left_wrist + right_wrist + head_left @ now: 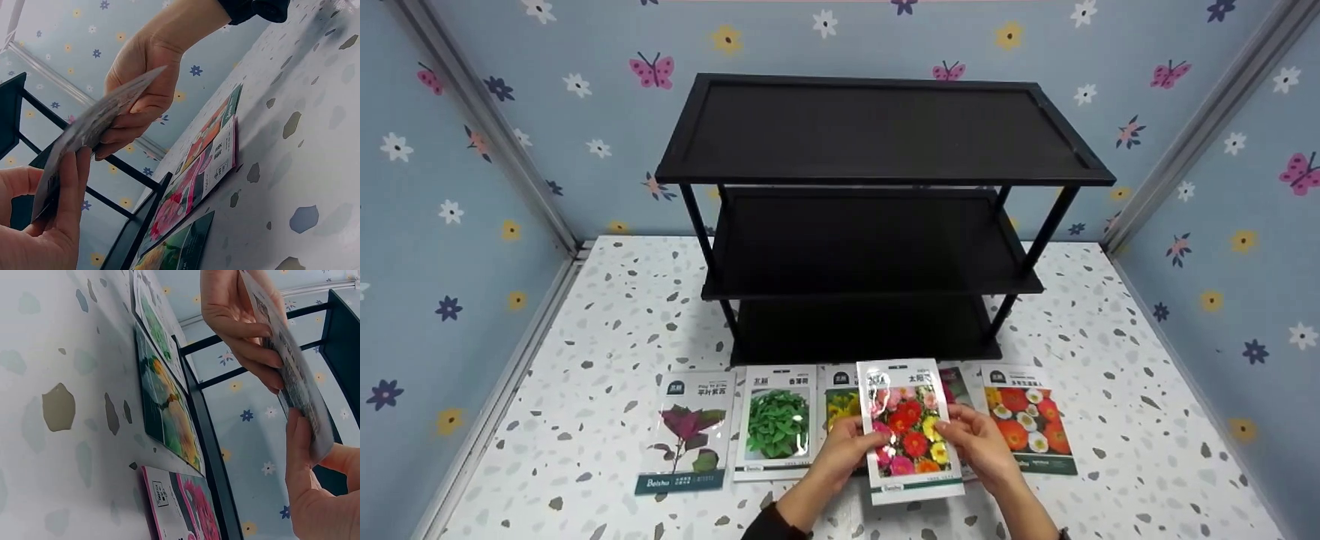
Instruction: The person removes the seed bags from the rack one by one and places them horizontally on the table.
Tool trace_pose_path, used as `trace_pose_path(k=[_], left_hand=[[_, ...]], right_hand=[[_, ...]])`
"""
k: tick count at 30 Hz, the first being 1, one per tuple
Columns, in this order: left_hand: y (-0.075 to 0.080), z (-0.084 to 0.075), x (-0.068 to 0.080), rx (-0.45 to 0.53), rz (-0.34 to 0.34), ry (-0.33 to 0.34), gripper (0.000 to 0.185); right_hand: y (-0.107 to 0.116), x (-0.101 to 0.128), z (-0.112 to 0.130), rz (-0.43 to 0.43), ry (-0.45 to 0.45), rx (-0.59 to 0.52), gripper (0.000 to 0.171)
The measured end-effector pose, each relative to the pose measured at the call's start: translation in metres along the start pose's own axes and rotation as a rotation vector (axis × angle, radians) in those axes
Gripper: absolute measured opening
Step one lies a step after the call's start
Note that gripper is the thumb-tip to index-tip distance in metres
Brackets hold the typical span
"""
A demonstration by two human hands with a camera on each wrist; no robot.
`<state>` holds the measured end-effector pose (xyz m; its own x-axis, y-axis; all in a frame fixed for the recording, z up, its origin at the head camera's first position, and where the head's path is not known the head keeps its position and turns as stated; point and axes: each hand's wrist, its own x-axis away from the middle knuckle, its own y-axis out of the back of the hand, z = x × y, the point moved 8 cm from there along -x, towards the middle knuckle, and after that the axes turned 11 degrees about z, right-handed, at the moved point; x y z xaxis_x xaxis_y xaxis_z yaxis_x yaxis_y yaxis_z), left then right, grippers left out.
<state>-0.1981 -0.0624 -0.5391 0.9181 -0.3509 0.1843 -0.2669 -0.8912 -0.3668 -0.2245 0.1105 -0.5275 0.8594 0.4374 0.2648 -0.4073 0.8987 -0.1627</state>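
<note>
1. A glossy, flat rectangular seed packet (911,430), printed with red, pink and yellow flowers, is held above the speckled terrazzo-look tabletop (1125,420), at 6 o'clock from the black three-tier shelf (877,217).
2. Its left edge is pinched by the left hand (847,442), thumb on the front, fingers curled behind.
3. Its right edge is pinched likewise by the right hand (975,442).
4. A row of other seed packets (735,427) lies flat beneath.
</note>
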Motion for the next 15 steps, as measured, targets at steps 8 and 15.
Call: trace_pose_path(k=[8, 15], left_hand=[[0.006, -0.005, 0.0, -0.011, 0.003, -0.052, 0.037], [0.023, -0.026, 0.011, -0.441, -0.097, -0.202, 0.043]], right_hand=[[0.022, 0.006, 0.0, -0.197, -0.017, 0.101, 0.027], [0.052, 0.018, 0.001, -0.309, -0.024, 0.267, 0.028]])
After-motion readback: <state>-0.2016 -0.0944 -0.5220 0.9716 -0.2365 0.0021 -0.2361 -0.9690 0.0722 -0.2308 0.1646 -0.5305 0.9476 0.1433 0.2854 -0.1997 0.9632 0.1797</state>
